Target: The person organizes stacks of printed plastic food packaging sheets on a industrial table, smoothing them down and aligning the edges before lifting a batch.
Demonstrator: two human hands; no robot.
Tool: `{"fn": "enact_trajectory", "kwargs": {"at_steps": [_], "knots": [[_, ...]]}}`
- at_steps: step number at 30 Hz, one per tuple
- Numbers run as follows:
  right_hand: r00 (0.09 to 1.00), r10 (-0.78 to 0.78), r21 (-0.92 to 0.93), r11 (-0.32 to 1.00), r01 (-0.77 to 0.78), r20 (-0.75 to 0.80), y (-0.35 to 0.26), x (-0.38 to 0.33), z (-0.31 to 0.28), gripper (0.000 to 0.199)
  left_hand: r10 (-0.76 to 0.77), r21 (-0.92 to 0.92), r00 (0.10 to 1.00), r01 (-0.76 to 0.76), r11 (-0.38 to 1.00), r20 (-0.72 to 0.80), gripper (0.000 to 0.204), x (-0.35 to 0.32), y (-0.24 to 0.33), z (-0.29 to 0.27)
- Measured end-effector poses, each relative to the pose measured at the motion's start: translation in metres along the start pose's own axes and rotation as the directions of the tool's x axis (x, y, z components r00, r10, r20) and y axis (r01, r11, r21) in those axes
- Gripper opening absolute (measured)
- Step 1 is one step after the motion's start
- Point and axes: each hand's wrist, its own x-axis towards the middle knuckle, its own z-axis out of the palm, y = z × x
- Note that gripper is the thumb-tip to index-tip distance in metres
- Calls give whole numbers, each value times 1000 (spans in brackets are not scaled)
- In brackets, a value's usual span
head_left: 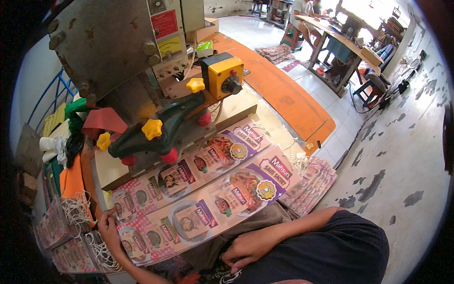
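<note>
Resting at six o'clock, the right hand (248,248) is curling near white string (231,275). At eight, the left hand (109,230) is touching long picture sheets (201,217) lying around seven. I can't tell if either is gripping. A big machine (111,52) is standing at ten.

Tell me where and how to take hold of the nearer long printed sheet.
Probably best to pinch the nearer printed sheet by its near long edge, toward both ends, coming from the wearer's side. It is long and flat, so two spots should limit sagging; that edge faces the brown trousers, while the far edge lies along the other printed sheet.
</note>
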Motion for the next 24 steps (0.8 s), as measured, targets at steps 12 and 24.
{"fn": "enact_trajectory", "kwargs": {"at_steps": [12,24], "knots": [[971,-237,103,966,239,-30,-64,-72,-62,55,-52,-38,999,53,998,7,28,-11,2,10],[871,-318,-537,840,77,-373,-61,-66,-85,102,6,15,1000,-6,1000,-14,29,-4,12,3]]}}
